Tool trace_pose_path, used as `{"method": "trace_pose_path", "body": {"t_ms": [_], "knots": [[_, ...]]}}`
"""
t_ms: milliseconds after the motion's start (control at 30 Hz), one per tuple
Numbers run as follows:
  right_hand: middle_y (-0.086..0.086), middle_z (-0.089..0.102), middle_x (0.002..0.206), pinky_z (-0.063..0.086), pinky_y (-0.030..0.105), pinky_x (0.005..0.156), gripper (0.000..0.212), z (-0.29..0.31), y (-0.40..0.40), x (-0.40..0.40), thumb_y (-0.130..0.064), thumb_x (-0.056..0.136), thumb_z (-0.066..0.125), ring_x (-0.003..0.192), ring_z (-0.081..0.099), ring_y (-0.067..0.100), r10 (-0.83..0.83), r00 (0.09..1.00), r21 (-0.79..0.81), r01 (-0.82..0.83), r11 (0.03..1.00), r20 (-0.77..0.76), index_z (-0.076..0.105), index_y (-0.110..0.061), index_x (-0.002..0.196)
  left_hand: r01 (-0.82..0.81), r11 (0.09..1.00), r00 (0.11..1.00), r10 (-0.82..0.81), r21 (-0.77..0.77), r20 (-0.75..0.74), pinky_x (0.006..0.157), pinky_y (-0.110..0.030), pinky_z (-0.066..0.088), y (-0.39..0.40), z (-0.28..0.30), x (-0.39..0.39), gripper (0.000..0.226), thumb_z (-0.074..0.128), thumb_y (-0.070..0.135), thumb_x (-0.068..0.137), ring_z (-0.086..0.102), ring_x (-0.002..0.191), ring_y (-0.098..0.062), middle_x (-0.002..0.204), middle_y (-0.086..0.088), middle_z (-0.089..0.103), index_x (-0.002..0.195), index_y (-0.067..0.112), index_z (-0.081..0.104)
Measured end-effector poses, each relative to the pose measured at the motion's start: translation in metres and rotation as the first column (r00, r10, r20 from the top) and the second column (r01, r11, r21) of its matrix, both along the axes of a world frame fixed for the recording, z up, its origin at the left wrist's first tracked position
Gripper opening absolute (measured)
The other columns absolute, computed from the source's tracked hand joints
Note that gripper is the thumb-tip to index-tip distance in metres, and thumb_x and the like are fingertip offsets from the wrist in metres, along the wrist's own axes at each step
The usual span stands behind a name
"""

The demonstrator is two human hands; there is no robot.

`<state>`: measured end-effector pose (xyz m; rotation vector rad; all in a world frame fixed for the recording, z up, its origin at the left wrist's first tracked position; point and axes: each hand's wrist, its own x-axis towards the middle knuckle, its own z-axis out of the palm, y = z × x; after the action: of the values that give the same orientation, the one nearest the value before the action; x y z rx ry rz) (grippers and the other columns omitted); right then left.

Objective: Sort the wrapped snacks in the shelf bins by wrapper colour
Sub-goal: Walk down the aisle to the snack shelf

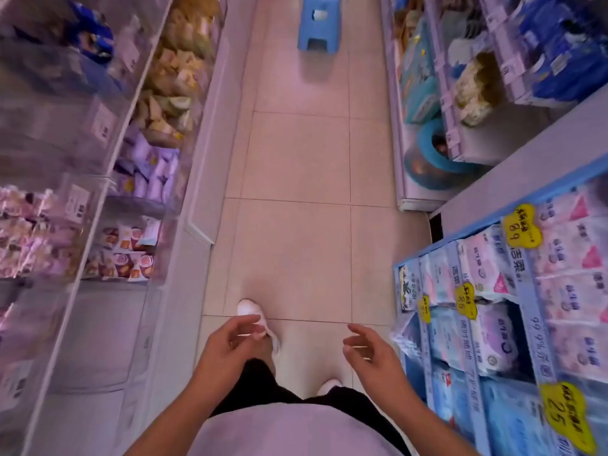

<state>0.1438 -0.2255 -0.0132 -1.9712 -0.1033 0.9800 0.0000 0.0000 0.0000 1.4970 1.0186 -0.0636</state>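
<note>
Standing mid-aisle with nothing in hand — left hand [230, 343] and right hand [368, 350] both hang low in front of the body, fingers loosely curled and relaxed, empty.

The wrapped snacks sit in the clear shelf bins [98, 199] on the person's left: yellow-green packs [177, 77] in the far bin, purple packs [148, 169] in the next, orange-and-white packs [126, 251] in the nearest on that tier, and pale pink packs [26, 235] on the tier above. Hands are well apart from all of them.

Risks from here, as I judge them:
- Nearest bin looks mixed — a pale blue-white pack [149, 230] leans at its back edge. Easy to miss, half tucked behind the others.
- Pink-purple lighting tints everything. White, pink and lilac wrappers could get misread and go into the wrong bin.
- Bin fronts are clear and reflective, with price labels [77, 202] stuck on them. Reaching in at the wrong angle could knock the front panel or drag neighbouring packs out.
- Loose piles: pulling one pack may spill others onto the tiled floor [296, 159].
- Aisle is narrow. The tissue display [513, 291] is just beside the right hand, and a blue stool [317, 21] stands further down — turning or stepping could clip either.
- Upper-left bins are blurred; can't tell what's in them, so sort state there is unknown.
</note>
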Motion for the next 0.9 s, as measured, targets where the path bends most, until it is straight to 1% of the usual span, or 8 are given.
{"method": "trace_pose_path", "body": {"t_ms": [167, 267, 400, 567, 633, 733, 800, 900], "knots": [[-0.009, 0.068, 0.105, 0.050, 0.012, 0.077, 0.034, -0.003, 0.075, 0.040, -0.019, 0.093, 0.064, 0.093, 0.063, -0.003, 0.025, 0.999, -0.015, -0.024, 1.000, 0.027, 0.058, -0.034, 0.123, 0.024, 0.999, 1.000, -0.023, -0.028, 0.002, 0.089, -0.028, 0.050, 0.072, -0.015, 0.034, 0.028, 0.065, 0.010, 0.092, 0.070, 0.096, -0.009, 0.103, 0.010, 0.074, 0.112, 0.029, 0.067], [-0.008, 0.068, 0.107, 0.050, 0.014, 0.077, 0.035, 0.004, 0.123, 0.068, -0.021, 0.094, 0.063, 0.094, 0.063, -0.002, 0.011, 0.999, -0.027, -0.010, 1.000, 0.049, 0.057, -0.034, 0.125, 0.096, 0.995, 0.995, -0.096, -0.018, 0.003, 0.087, -0.027, 0.051, 0.127, -0.018, 0.061, 0.030, 0.065, 0.009, 0.092, 0.069, 0.096, -0.008, 0.104, 0.012, 0.074, 0.113, 0.031, 0.066], [-0.008, 0.068, 0.107, 0.051, 0.013, 0.077, 0.036, 0.010, 0.184, 0.109, -0.019, 0.093, 0.063, 0.094, 0.063, -0.003, -0.018, 0.996, -0.028, 0.020, 0.999, 0.087, 0.057, -0.031, 0.126, 0.098, 0.995, 0.994, -0.097, -0.016, 0.050, 0.088, -0.030, 0.054, 0.203, -0.018, 0.112, 0.032, 0.065, -0.001, 0.090, 0.071, 0.092, -0.016, 0.100, 0.002, 0.075, 0.110, 0.023, 0.067], [-0.010, 0.069, 0.105, 0.050, 0.011, 0.078, 0.036, 0.010, 0.238, 0.170, -0.016, 0.093, 0.062, 0.093, 0.064, -0.004, -0.048, 0.996, -0.016, 0.049, 0.999, 0.081, 0.058, -0.030, 0.127, 0.055, 0.998, 0.996, -0.053, -0.028, 0.070, 0.075, -0.020, 0.052, 0.261, -0.020, 0.179, 0.034, 0.064, -0.006, 0.088, 0.071, 0.091, -0.019, 0.098, 0.000, 0.076, 0.109, 0.021, 0.067], [-0.010, 0.070, 0.105, 0.050, 0.013, 0.077, 0.036, 0.006, 0.262, 0.204, -0.017, 0.094, 0.062, 0.092, 0.064, -0.003, -0.059, 0.995, -0.009, 0.060, 0.998, 0.075, 0.058, -0.030, 0.127, 0.058, 0.998, 0.997, -0.056, -0.036, 0.057, 0.074, -0.020, 0.051, 0.281, -0.024, 0.213, 0.033, 0.063, -0.006, 0.089, 0.071, 0.092, -0.021, 0.098, -0.001, 0.076, 0.108, 0.020, 0.068], [-0.011, 0.069, 0.106, 0.050, 0.012, 0.075, 0.036, -0.001, 0.300, 0.267, -0.019, 0.093, 0.062, 0.093, 0.064, -0.004, -0.025, 0.997, 0.015, 0.024, 1.000, 0.071, 0.058, -0.033, 0.126, 0.040, 0.999, 0.998, -0.039, -0.025, 0.052, 0.073, -0.016, 0.051, 0.310, -0.022, 0.273, 0.032, 0.062, -0.008, 0.088, 0.071, 0.092, -0.024, 0.097, -0.004, 0.075, 0.108, 0.017, 0.068], [-0.011, 0.068, 0.107, 0.050, 0.011, 0.076, 0.037, -0.002, 0.325, 0.309, -0.018, 0.093, 0.061, 0.093, 0.063, -0.005, 0.012, 0.999, 0.025, -0.013, 1.000, 0.044, 0.057, -0.035, 0.126, 0.015, 1.000, 0.999, -0.015, -0.008, 0.043, 0.076, -0.020, 0.051, 0.331, -0.017, 0.315, 0.033, 0.063, -0.007, 0.088, 0.071, 0.092, -0.024, 0.098, -0.004, 0.075, 0.108, 0.019, 0.068], [-0.012, 0.067, 0.109, 0.051, 0.012, 0.074, 0.037, 0.003, 0.363, 0.373, -0.020, 0.093, 0.062, 0.094, 0.063, -0.003, 0.069, 0.996, 0.046, -0.071, 0.996, 0.048, 0.056, -0.040, 0.124, 0.003, 1.000, 0.995, -0.005, 0.028, 0.097, 0.085, -0.031, 0.052, 0.363, -0.003, 0.381, 0.035, 0.063, -0.005, 0.089, 0.071, 0.094, -0.020, 0.100, 0.000, 0.075, 0.108, 0.024, 0.068]]}}
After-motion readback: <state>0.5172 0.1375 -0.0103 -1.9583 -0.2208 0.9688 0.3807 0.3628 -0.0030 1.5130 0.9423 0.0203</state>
